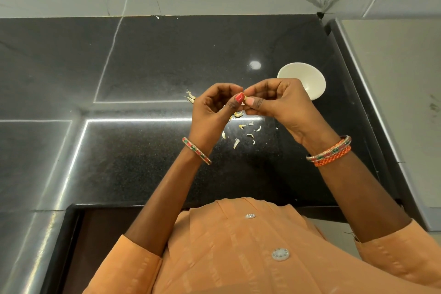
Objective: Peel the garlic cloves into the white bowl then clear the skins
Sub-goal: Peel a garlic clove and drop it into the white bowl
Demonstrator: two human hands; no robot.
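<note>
Nearest us, lower frame: orange tunic (238, 258), both forearms rising to frame centre over the black counter (148, 59). Largest task item, the bowl (307, 79), sits right of centre, its near-left part cut off behind the right hand (281, 102). We cannot see any contents.

Left hand (212, 107) and right hand meet at centre, fingers curled, thumb tips together and pinching one clove (245, 98). Only a pale sliver shows between the thumbs; its long axis and how much skin remains we cannot make out.

Key relation: the bowl lies just up and right of the clove, behind the right hand, so we judge the right hand nearer for the drop.

Skins (243, 133) lie scattered on the counter below the hands, with a second small cluster (190, 97) just left of the left hand. More may be hidden under the hands. No unpeeled cloves are in sight.
</note>
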